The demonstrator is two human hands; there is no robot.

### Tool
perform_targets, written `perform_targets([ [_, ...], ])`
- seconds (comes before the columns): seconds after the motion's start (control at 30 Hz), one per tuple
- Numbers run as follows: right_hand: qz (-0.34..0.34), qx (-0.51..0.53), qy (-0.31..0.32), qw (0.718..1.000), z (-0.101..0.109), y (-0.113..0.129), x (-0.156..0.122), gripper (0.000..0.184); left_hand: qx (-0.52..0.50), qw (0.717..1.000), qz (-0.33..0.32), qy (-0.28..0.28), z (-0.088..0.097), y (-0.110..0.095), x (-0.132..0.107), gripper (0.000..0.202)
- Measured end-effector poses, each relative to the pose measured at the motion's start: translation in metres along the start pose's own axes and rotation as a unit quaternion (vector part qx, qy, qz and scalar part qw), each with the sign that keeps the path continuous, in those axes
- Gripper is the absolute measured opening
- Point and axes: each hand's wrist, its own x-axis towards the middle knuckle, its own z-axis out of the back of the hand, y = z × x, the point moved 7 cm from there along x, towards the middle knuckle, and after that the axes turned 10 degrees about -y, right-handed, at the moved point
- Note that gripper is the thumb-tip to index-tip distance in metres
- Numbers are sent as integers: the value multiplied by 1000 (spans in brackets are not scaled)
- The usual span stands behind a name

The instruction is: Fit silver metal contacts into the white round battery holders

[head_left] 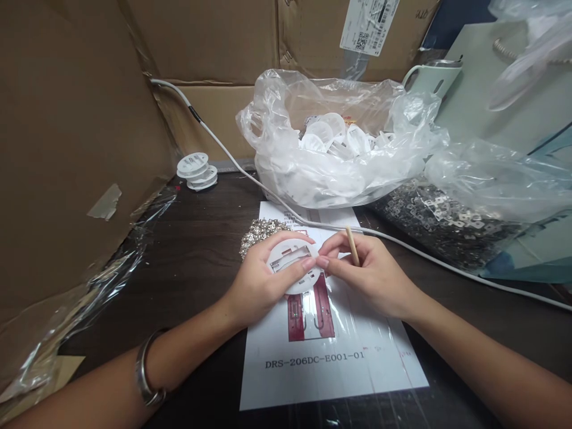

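My left hand (263,280) grips a round white plastic disc (292,262) with slots, thumb across its face, above a printed sheet (330,363) marked DRS-206DC-E001-01. My right hand (366,274) is closed around a thin wooden stick (352,244) that points up from the fingers. Its fingertips pinch against the right edge of the disc. A pile of small silvery metal clips (257,231) lies just behind my left hand.
A clear plastic bag (335,161) of white discs stands behind the sheet. Another bag of metal parts (447,214) lies at the right. A white cable (402,241) runs across the dark table. Stacked white discs (197,170) sit at back left; cardboard walls surround the table.
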Motion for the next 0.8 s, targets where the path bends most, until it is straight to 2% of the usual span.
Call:
perform_targets([
  [0.23, 18, 2, 10, 1000, -2, 0, -3, 16, 28, 999, -11, -33, 2, 1, -1, 15],
  [0.4, 31, -10, 14, 999, -3, 1, -3, 16, 17, 1000, -7, -20, 1, 0, -1, 12],
  [0.6, 15, 4, 24, 1000, -3, 3, -3, 17, -3, 1000, 23, -13, 3, 4, 1, 13],
  [0.7, -5, 34, -11, 999, 5, 4, 0, 24, -32, 998, 56, 0, -1, 7, 0, 15],
  [0.8, -38, 82, -50, 995, 16, 1, 2, 34, -89, 985, 132, 65, -12, 14, -7, 20],
])
